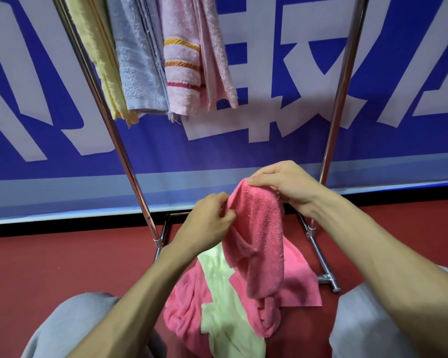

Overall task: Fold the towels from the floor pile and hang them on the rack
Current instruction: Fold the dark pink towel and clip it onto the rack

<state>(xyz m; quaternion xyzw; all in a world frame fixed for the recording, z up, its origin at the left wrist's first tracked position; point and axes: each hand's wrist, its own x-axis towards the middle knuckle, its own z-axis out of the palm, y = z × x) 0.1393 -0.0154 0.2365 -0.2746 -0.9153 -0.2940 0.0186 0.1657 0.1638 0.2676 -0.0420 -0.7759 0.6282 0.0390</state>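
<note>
A coral-pink towel hangs lifted above the floor pile, bunched and drooping. My right hand pinches its top edge, while my left hand grips the edge a little lower to the left. Below them the pile holds a pale green towel lying across other pink towels on the red floor. The chrome rack stands behind the pile. A yellow towel, a grey-blue towel and a light pink striped towel hang from it at top left.
The rack's right post and its foot bar stand just right of the pile. A blue banner with large white characters covers the wall behind. My grey-trousered knees flank the pile on both sides.
</note>
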